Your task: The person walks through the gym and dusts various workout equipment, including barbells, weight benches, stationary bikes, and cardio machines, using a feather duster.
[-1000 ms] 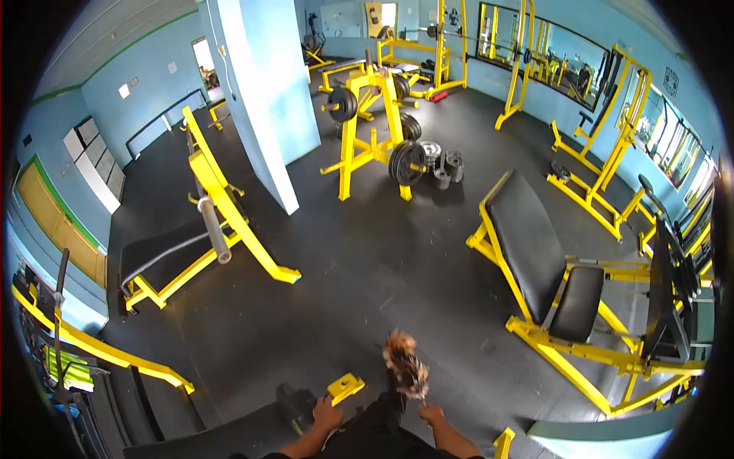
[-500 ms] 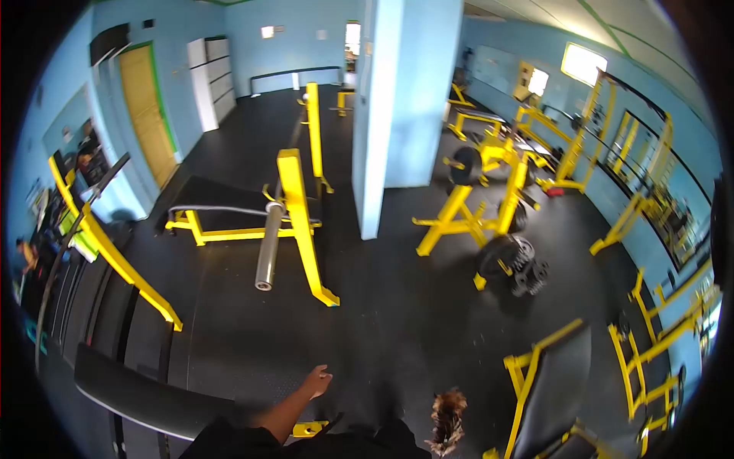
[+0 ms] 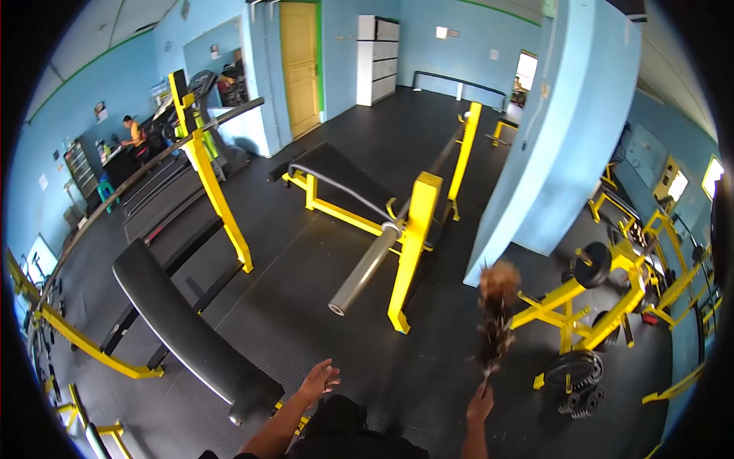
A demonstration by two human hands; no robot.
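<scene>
My right hand (image 3: 480, 403) grips the handle of a feather duster (image 3: 497, 321), its brown feathers pointing up and away from me. Nothing is in my left hand (image 3: 319, 380), whose fingers are loosely spread over the floor, to the right of a black padded bench (image 3: 191, 321). Ahead, between my hands, a steel barbell (image 3: 363, 271) rests on a yellow rack upright (image 3: 417, 245), its bare sleeve end pointing towards me. Neither hand touches the rack or the bar.
A light blue pillar (image 3: 512, 176) stands ahead to the right. Beyond it are yellow machines with weight plates (image 3: 569, 369). Another bench (image 3: 336, 176) lies behind the barbell. On the left, a long bar crosses a yellow rack (image 3: 218, 199); a person (image 3: 135, 136) sits far back.
My view has swung left, so the rack and pillar appear further right. The feather duster has risen from low by my side to in front, and my right hand has come into view.
</scene>
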